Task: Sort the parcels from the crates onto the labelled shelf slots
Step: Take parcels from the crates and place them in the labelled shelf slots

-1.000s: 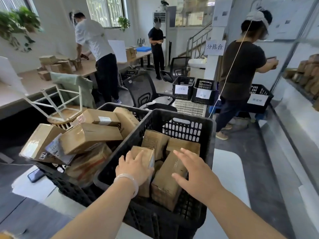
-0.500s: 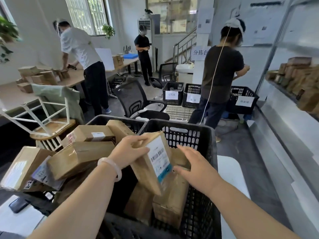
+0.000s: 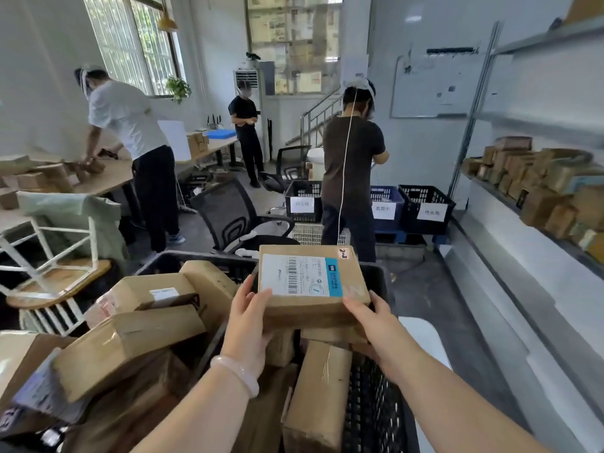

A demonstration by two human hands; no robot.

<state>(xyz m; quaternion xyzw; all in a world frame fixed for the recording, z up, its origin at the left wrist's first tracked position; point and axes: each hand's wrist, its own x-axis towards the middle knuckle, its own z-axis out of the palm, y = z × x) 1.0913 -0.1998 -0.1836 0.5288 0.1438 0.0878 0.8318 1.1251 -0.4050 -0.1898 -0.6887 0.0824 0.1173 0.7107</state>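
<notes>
1. The left hand (image 3: 245,335) grips the parcel (image 3: 310,282) by its left edge, fingers curled round it.
2. The parcel is held label-up above the crate (image 3: 372,413). The step appears to be reading the label.
3. The right hand (image 3: 371,322) grips the right corner.
4. Next, probably: find the matching slot on the shelf (image 3: 536,127).

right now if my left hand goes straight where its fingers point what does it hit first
Probably the black crate's far rim, past the parcel the left hand holds; depth is unclear.

White walls (image 3: 421,148), barred window (image 3: 130,44), grey floor (image 3: 425,289), wooden desk (image 3: 111,178), black mesh chair (image 3: 228,214)
</notes>
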